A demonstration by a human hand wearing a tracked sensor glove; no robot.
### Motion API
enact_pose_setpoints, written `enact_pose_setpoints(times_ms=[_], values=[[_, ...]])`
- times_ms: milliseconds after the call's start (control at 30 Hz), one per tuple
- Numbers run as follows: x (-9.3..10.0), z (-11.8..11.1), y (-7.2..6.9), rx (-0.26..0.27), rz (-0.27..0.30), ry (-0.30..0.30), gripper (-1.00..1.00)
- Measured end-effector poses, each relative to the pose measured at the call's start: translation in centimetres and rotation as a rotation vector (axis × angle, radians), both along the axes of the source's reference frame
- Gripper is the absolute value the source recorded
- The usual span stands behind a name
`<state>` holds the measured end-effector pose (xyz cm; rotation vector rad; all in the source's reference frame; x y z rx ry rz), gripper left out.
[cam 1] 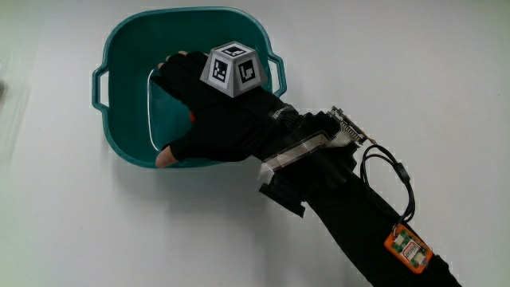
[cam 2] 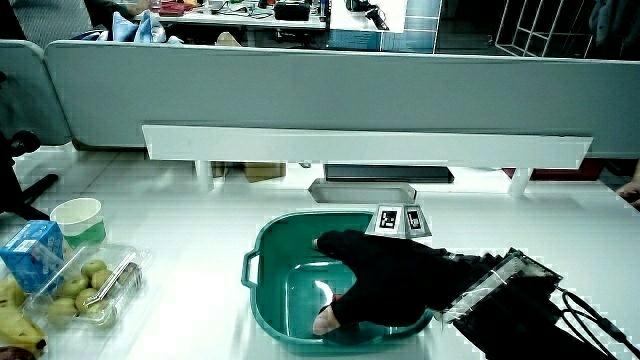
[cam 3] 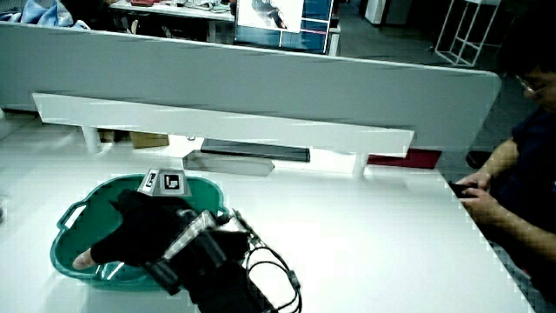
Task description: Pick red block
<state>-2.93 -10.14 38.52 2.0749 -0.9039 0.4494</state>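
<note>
My gloved hand (cam 1: pixel 204 119) is lowered into a teal basin (cam 1: pixel 127 48), palm down, with the patterned cube (cam 1: pixel 233 68) on its back. Thumb and fingers are spread apart, and bare basin floor shows between them. A small red sliver (cam 1: pixel 192 117) peeks out at the edge of the palm; it may be the red block, with the rest hidden under the hand. In both side views the hand (cam 2: pixel 385 280) (cam 3: pixel 139 230) covers much of the basin (cam 2: pixel 262 262) (cam 3: pixel 69 222), and no red shows there.
In a side view a paper cup (cam 2: pixel 80 215), a blue carton (cam 2: pixel 30 252), a clear pack of green fruit (cam 2: pixel 90 285) and bananas (cam 2: pixel 15 328) lie beside the basin. A metal tray (cam 2: pixel 360 190) sits near the low partition (cam 2: pixel 360 90).
</note>
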Motion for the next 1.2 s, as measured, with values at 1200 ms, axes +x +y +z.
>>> enact_pose_setpoints(times_ms=[1200], values=[[0.4, 5.2, -1.1, 0.058, 0.008, 0.332, 0.00]])
